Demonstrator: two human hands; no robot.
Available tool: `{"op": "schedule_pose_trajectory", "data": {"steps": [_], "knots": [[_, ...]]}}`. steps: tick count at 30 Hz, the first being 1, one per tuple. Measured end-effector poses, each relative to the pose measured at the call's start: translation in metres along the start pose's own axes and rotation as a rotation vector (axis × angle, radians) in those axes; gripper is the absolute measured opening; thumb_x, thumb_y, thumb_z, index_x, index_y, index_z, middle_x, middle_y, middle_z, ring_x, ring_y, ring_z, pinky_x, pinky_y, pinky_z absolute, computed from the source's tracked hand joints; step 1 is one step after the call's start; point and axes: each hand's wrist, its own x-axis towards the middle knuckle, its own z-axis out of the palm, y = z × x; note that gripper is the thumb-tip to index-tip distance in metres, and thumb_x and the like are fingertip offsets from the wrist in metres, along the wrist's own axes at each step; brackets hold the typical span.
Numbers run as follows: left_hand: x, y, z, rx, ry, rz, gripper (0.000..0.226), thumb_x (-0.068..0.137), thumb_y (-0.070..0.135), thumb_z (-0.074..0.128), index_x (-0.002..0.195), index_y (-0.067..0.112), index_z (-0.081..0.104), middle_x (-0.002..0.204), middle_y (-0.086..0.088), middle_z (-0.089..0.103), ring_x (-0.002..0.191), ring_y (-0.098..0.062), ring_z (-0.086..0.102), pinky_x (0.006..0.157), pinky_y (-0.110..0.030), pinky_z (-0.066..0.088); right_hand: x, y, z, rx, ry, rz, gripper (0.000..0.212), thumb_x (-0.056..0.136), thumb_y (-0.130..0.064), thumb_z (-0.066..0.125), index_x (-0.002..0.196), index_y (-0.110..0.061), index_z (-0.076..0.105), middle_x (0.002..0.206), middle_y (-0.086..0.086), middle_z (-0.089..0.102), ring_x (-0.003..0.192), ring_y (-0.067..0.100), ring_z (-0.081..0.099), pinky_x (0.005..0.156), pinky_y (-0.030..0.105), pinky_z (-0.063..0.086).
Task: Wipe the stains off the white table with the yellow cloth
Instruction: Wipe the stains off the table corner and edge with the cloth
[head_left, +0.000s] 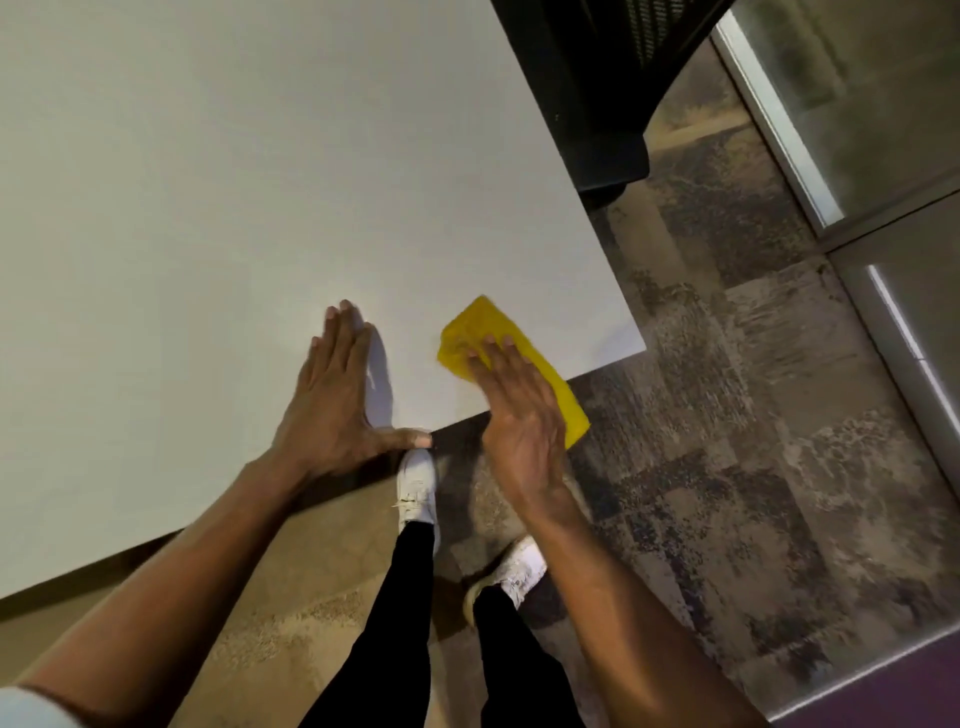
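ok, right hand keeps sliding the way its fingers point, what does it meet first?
Nothing as far as shown: beyond the right hand and yellow cloth lies only bare white table.

Bare forearms extend above the white table (208, 182). Below its near edge, black trousers (405, 623) meet white lace-up sneakers (415, 488). A pale sleeve (26, 709) shows below the table's left end.

Dim warm light; right hand (519, 415) blurred; wide-angle warp at edges.

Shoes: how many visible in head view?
2, both white, on the carpet below the table edge: one shoe under the left hand's thumb, the other shoe beneath the right forearm, partly covered.
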Motion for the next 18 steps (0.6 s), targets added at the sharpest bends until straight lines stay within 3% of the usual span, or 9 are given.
{"op": "schedule_pose_trajectory", "data": {"steps": [4, 8, 14, 18], "knots": [[0.019, 0.048, 0.013, -0.026, -0.029, 0.107, 0.132, 0.080, 0.099, 0.035, 0.170, 0.007, 0.004, 0.179, -0.011, -0.014, 0.166, -0.027, -0.015, 0.136, -0.048, 0.002, 0.012, 0.051, -0.023, -0.014, 0.138, 0.171, 0.077, 0.077, 0.021, 0.042, 0.143, -0.013, 0.061, 0.156, 0.008, 0.054, 0.152, 0.027, 0.042, 0.118, 0.048, 0.042], [0.033, 0.082, 0.023, -0.064, -0.011, 0.105, 0.090, 0.101, 0.060, 0.032, 0.170, 0.013, 0.003, 0.179, -0.005, -0.014, 0.165, -0.021, -0.018, 0.136, -0.046, -0.003, 0.010, 0.063, -0.030, 0.049, 0.135, 0.213, 0.071, 0.081, 0.022, 0.044, 0.139, -0.014, 0.065, 0.155, 0.008, 0.055, 0.151, 0.027, 0.043, 0.116, 0.047, 0.045], [0.037, 0.086, 0.045, 0.024, 0.067, 0.073, 0.080, 0.106, 0.050, 0.029, 0.170, 0.007, 0.004, 0.179, -0.010, -0.011, 0.166, -0.028, -0.014, 0.135, -0.051, -0.002, -0.032, 0.031, -0.031, 0.028, 0.056, 0.161, 0.062, 0.094, -0.001, 0.024, 0.141, -0.014, 0.063, 0.156, 0.007, 0.054, 0.151, 0.028, 0.043, 0.111, 0.043, 0.050], [0.037, 0.082, 0.053, 0.019, 0.091, 0.090, 0.081, 0.107, 0.052, 0.030, 0.170, 0.008, 0.005, 0.180, -0.010, -0.010, 0.166, -0.029, -0.012, 0.133, -0.051, -0.003, -0.034, 0.029, -0.032, 0.076, 0.094, 0.222, 0.054, 0.097, -0.007, 0.029, 0.135, -0.015, 0.066, 0.153, 0.009, 0.057, 0.143, 0.027, 0.053, 0.097, 0.042, 0.059]]}}
